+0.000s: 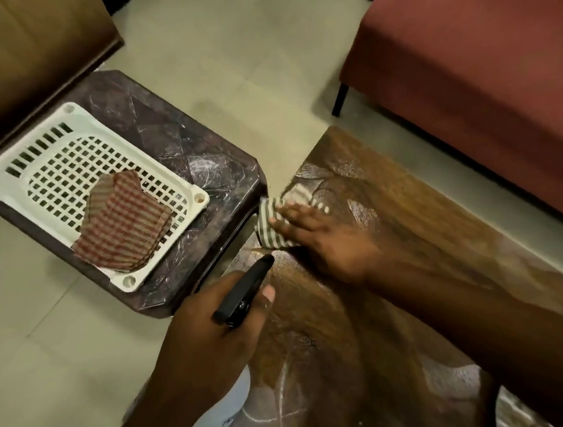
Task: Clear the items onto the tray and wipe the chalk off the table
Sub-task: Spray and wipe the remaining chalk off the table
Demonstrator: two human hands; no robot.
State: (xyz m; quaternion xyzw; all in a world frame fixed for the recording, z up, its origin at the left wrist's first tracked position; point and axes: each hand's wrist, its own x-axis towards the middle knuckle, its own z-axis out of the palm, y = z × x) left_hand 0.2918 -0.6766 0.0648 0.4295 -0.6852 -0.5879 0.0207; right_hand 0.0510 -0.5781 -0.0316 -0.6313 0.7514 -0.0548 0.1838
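My right hand [324,243] presses a striped green-and-white cloth [274,227] flat against the far left corner of the brown table [411,221]. My left hand [213,340] grips a white spray bottle [220,415] by its black trigger head [246,289], nozzle pointing toward the cloth. White chalk lines [281,406] curve across the table near the bottle. The white slotted tray [27,158] rests on a dark stool and carries a stack of red checked mats [123,225].
The dark plastic stool [168,121] stands just left of the table with a narrow gap between them. A maroon sofa [486,66] runs along the right, a wooden cabinet [17,56] sits at top left, and pale floor tiles [251,61] lie between.
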